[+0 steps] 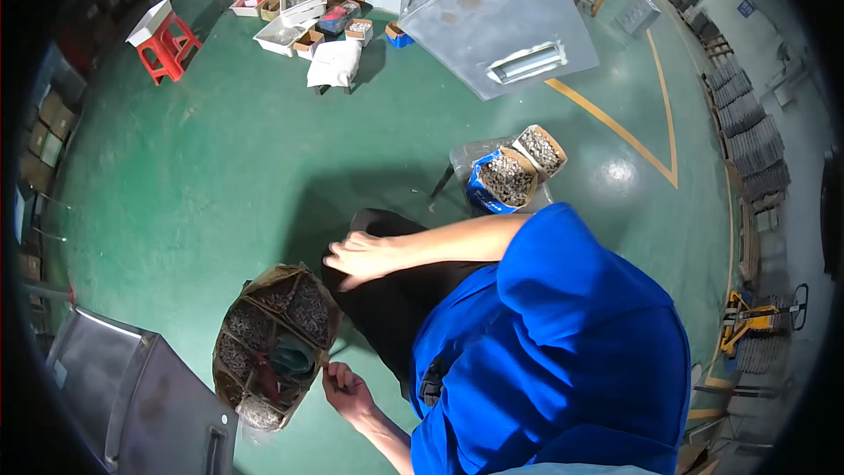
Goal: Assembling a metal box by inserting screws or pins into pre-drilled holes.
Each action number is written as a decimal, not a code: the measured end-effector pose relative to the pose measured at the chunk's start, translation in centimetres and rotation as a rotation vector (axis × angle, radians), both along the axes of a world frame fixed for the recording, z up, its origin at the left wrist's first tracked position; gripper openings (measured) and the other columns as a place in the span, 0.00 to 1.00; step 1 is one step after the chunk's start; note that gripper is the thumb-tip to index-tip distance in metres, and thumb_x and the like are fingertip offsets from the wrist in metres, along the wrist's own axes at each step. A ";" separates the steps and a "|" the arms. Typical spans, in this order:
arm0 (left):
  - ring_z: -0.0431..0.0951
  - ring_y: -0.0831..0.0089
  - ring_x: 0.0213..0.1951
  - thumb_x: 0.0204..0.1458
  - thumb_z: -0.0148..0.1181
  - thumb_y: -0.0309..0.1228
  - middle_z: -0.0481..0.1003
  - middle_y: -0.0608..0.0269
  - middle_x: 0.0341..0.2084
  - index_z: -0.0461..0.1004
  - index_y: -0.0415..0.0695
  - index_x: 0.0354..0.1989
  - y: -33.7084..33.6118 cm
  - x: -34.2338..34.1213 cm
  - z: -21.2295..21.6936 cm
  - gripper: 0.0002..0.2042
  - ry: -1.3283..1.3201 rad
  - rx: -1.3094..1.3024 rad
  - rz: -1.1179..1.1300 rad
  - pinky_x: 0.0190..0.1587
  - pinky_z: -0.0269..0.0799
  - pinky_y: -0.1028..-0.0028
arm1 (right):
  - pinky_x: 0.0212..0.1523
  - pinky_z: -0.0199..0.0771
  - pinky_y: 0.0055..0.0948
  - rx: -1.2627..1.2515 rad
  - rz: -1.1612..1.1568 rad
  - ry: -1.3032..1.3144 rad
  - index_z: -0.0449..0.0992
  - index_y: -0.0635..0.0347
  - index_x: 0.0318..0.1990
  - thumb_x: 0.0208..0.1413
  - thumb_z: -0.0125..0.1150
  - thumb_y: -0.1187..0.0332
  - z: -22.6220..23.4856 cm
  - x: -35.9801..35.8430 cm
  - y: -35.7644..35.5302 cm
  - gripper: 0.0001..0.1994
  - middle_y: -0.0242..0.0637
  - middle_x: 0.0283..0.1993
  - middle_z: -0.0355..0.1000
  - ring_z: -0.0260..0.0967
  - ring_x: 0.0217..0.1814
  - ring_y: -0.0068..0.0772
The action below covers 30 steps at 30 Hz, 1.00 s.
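Observation:
My left hand (348,391) has its fingers curled at the near edge of a cardboard box (280,324), with thumb and fingertips pinching the rim. The box is divided into compartments full of small metal fasteners (246,324). A dark green rounded thing (292,354) and something red (266,380) lie among them, and clear plastic (259,413) hangs at the lower end. Over my dark trouser leg, my right hand (362,258) is stretched out, slightly blurred, with nothing visible in it. It is apart from the box.
Two open boxes of metal parts (508,178) sit on a small stool. Grey metal cabinets stand at lower left (145,387) and top (492,18). Bins (303,0), a padded white stool (334,66) and a red stool (167,44) are farther off. A yellow pallet jack (747,321) stands right.

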<state>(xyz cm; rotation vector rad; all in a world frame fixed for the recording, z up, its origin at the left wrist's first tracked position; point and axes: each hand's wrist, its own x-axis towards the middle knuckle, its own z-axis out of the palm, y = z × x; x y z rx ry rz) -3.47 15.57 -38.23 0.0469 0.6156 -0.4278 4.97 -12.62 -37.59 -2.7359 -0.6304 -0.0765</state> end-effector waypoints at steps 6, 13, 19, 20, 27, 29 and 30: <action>0.53 0.82 0.18 0.59 0.42 0.27 0.56 0.67 0.20 0.63 0.37 0.35 -4.6 1.4 1.2 0.06 -0.052 0.105 -0.163 0.13 0.47 0.82 | 0.27 0.70 0.35 -0.132 0.192 -0.031 0.69 0.60 0.26 0.48 0.52 0.67 -5.7 -7.6 -4.4 0.06 0.39 0.30 0.66 0.68 0.31 0.36; 0.54 0.81 0.19 0.60 0.39 0.27 0.56 0.67 0.21 0.64 0.35 0.37 -10.9 0.0 3.3 0.08 -0.101 -0.026 -0.288 0.15 0.50 0.83 | 0.29 0.70 0.38 0.481 -0.050 0.022 0.71 0.57 0.27 0.47 0.58 0.67 -2.9 -8.3 -7.5 0.05 0.37 0.28 0.68 0.68 0.29 0.42; 0.61 0.78 0.23 0.56 0.47 0.30 0.69 0.60 0.31 0.68 0.34 0.45 -12.0 -3.4 1.8 0.13 -0.128 0.347 -0.381 0.19 0.53 0.84 | 0.33 0.71 0.22 0.799 -0.694 0.206 0.72 0.63 0.29 0.49 0.60 0.75 -3.7 -8.1 -14.5 0.03 0.32 0.27 0.72 0.71 0.30 0.20; 0.61 0.79 0.23 0.56 0.49 0.30 0.69 0.61 0.30 0.69 0.34 0.44 -12.5 -3.6 1.7 0.13 -0.124 0.376 -0.403 0.19 0.53 0.84 | 0.35 0.71 0.22 0.937 -0.672 0.158 0.73 0.64 0.29 0.49 0.60 0.75 -4.1 -8.3 -15.1 0.03 0.33 0.28 0.73 0.71 0.31 0.20; 0.56 0.86 0.20 0.57 0.51 0.33 0.63 0.72 0.24 0.69 0.40 0.46 -14.9 -3.6 2.5 0.13 -0.252 0.460 -0.631 0.19 0.50 0.86 | 0.31 0.72 0.30 0.660 -1.027 -0.019 0.75 0.63 0.29 0.47 0.61 0.72 -6.1 -14.9 -24.7 0.05 0.41 0.28 0.76 0.75 0.30 0.33; 0.55 0.86 0.19 0.57 0.50 0.35 0.63 0.72 0.22 0.69 0.40 0.45 -15.5 -3.5 2.6 0.13 -0.290 0.504 -0.679 0.19 0.50 0.85 | 0.28 0.72 0.34 0.273 -1.107 -0.018 0.76 0.59 0.29 0.45 0.59 0.70 -7.3 -17.8 -28.0 0.04 0.38 0.23 0.75 0.75 0.27 0.36; 0.54 0.86 0.18 0.57 0.50 0.36 0.62 0.72 0.21 0.70 0.41 0.44 -15.9 -3.4 2.7 0.12 -0.281 0.516 -0.705 0.18 0.49 0.85 | 0.28 0.71 0.34 0.218 -1.125 0.139 0.76 0.58 0.29 0.45 0.58 0.70 -7.9 -18.7 -28.9 0.04 0.37 0.22 0.74 0.74 0.26 0.36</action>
